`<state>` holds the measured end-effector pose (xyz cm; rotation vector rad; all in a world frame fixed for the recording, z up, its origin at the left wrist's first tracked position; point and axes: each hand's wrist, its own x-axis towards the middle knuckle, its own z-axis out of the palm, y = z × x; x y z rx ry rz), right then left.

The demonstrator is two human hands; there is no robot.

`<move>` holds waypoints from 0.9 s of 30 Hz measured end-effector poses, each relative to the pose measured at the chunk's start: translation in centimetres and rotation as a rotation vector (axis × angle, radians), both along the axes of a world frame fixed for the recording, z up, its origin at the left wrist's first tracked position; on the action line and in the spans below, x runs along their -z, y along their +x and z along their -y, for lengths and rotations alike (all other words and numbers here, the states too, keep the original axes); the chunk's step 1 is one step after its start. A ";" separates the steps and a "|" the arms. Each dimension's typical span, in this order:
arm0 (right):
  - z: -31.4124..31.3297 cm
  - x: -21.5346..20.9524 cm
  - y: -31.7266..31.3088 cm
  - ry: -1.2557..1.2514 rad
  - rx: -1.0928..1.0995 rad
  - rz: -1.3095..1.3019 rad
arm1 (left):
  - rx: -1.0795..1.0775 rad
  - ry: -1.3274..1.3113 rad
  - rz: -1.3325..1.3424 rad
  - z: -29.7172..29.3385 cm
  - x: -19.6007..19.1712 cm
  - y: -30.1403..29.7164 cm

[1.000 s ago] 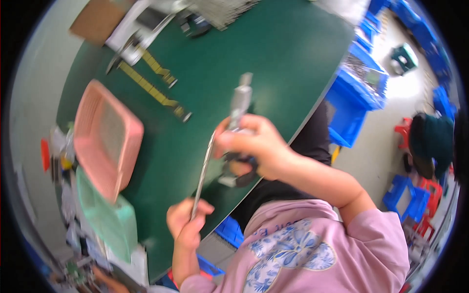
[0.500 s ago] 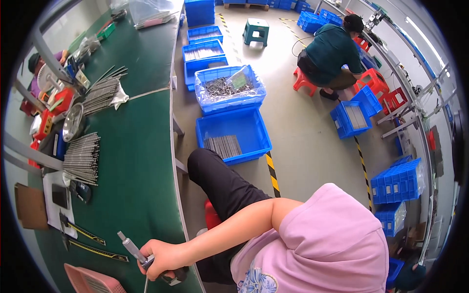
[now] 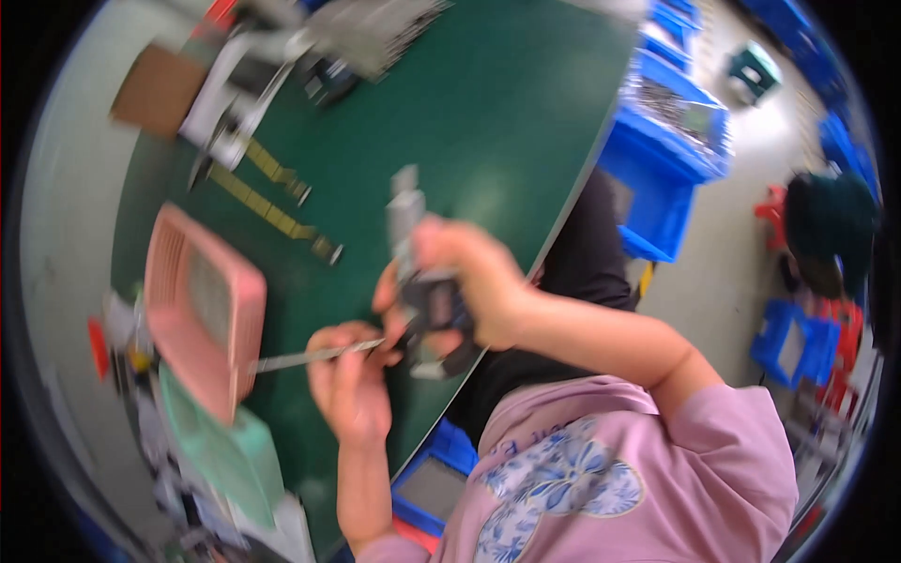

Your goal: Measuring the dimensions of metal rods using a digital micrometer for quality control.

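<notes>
We find the thin metal rod point(image 3: 298, 357) raised above the green table point(image 3: 507, 113), pinched in the left hand point(image 3: 352, 385) between the thumb and bent fingers, with a length of it sticking out to the left and its other end reaching just beside the fingers of the right hand point(image 3: 479, 277). That right hand is curled around the micrometer point(image 3: 439, 302), gripping it so that the silver barrel points up and away from us while the dark body and pale frame hang nearer our lap. Our 2 hands are close together, and blur keeps us from telling whether the rod sits between the measuring faces or only beside them. To the left, the rod's far end meets the edge of the pink basket point(image 3: 246, 319) in our view, though we cannot tell whether they touch. Just below the basket we have a pale green container point(image 3: 230, 460), and above it 2 yellow-and-black strips point(image 3: 253, 199) lie near each other. Beyond those are a brown cardboard piece point(image 3: 158, 91), a small dark object point(image 3: 328, 80) and a bundle of grey rods point(image 3: 371, 33). Off the table's right edge, blue crates point(image 3: 652, 178) stand on the floor point(image 3: 713, 235), with a green stool point(image 3: 754, 73) beyond them and a co-worker in dark green point(image 3: 835, 225) at the far right.
</notes>
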<state>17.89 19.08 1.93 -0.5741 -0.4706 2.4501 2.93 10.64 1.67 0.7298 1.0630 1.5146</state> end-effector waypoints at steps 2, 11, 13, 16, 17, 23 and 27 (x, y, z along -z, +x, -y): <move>-0.6 -0.6 0.1 -0.161 -0.038 0.004 | 0.069 0.037 0.014 0.8 0.4 -0.1; -0.4 -0.6 -0.7 -0.089 -0.074 -0.038 | 0.139 0.037 -0.034 1.5 0.1 -0.3; -0.4 -0.6 -0.7 -0.075 -0.068 -0.041 | 0.167 0.067 -0.042 1.5 0.1 -0.4; -0.4 -0.7 -0.7 -0.044 -0.065 -0.039 | 0.173 0.069 0.007 1.5 0.2 -0.4; -0.3 -0.7 -0.8 -0.048 -0.068 -0.038 | 0.170 0.066 0.008 1.5 0.3 -0.4; -0.1 -1.0 -0.9 -0.029 -0.033 0.006 | 0.169 0.068 -0.021 1.6 0.2 -0.2; -0.1 -0.8 -0.8 -0.002 -0.040 0.013 | 0.176 0.069 -0.020 1.7 0.2 -0.2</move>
